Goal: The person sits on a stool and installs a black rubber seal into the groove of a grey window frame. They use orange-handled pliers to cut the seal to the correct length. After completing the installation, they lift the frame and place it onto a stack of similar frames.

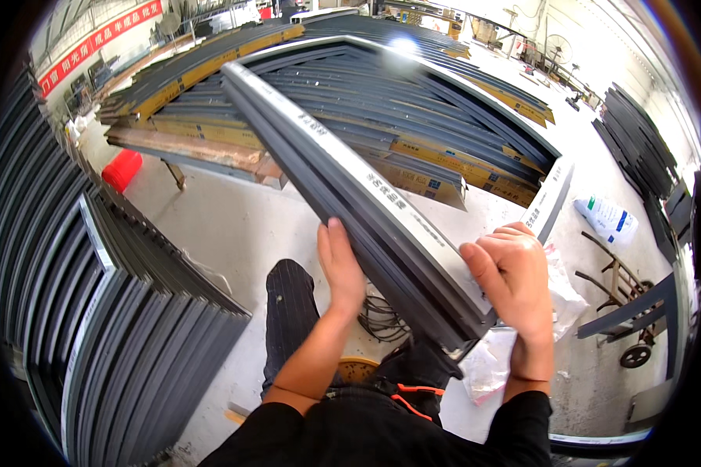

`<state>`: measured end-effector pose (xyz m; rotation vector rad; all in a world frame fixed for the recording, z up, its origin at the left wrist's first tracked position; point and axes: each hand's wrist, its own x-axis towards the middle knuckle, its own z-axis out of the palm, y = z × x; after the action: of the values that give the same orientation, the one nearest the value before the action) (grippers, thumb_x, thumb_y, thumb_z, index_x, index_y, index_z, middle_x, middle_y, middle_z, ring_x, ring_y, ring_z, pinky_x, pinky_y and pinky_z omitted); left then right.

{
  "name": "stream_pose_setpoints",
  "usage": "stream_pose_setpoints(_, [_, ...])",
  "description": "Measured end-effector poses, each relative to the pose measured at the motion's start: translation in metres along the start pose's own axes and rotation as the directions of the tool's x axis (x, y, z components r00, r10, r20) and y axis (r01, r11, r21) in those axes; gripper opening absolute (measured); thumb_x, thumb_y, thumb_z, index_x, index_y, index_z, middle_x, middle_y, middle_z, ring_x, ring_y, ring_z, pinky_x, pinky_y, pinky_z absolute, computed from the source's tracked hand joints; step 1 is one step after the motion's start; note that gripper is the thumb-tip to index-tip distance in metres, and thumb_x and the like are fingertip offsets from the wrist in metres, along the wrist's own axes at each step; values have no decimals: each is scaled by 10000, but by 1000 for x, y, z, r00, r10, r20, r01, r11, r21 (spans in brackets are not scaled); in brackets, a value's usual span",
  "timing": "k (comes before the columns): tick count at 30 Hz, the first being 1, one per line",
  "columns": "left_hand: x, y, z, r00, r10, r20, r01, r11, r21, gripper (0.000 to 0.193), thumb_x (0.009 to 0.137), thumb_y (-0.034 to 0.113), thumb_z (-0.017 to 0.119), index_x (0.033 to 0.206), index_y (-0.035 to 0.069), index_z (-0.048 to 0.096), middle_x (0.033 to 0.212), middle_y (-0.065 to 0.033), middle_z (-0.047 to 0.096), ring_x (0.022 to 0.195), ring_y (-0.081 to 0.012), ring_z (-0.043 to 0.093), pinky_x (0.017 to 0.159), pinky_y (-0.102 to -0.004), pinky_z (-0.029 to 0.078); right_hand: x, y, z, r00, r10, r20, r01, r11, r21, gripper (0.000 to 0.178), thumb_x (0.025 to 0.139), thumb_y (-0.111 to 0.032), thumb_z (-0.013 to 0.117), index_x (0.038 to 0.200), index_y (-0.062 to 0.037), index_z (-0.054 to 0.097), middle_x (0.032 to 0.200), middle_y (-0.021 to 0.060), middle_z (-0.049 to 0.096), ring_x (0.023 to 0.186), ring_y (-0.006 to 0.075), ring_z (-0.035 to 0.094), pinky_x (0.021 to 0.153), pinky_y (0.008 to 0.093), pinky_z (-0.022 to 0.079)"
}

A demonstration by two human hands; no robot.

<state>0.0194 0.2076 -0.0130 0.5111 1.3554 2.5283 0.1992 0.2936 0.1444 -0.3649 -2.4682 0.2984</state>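
A large dark grey metal window frame (349, 183) is tilted up in front of me, a pale printed film strip along its near side. My left hand (340, 268) presses against the outer side of the near bar, fingers straight along it, bearing the frame; part of its grip is hidden. Near the frame's lower right corner, my right hand (512, 272) is closed over the bar, fingers curled round it and thumb along the top. The frame's far bars lie over a stack of dark profiles (319, 93), and I cannot tell whether they touch.
Many similar frames (144, 366) stand packed together on the left. Behind the held frame, a low bench (195, 149) bears profiles. On the right are a hand truck (619, 284), a white bag (607, 219) and leaning dark frames (639, 140). A coiled cable (383, 321) lies near my legs; a red bucket (121, 170) lies left.
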Motion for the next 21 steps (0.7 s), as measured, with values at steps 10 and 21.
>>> stream_pose_setpoints(10, [80, 58, -37, 943, -283, 173, 244, 945, 218, 504, 1051, 466, 348, 1219, 46, 571, 1061, -50, 669, 932, -146, 646, 824, -367, 516, 56, -50, 79, 975, 25, -222, -48, 994, -97, 518, 927, -409, 593, 563, -42, 615, 527, 152, 554, 548, 361, 570, 638, 442, 450])
stream_pose_setpoints(21, [-92, 95, -81, 878, -333, 344, 371, 927, -49, 267, 1052, 284, 446, 1090, 37, 538, 985, -74, 615, 891, -161, 610, 851, -342, 497, 52, -47, 93, 930, -58, -362, 33, 997, -75, 553, 983, -385, 550, 576, -17, 484, 547, 154, 453, 524, 353, 449, 547, 435, 355])
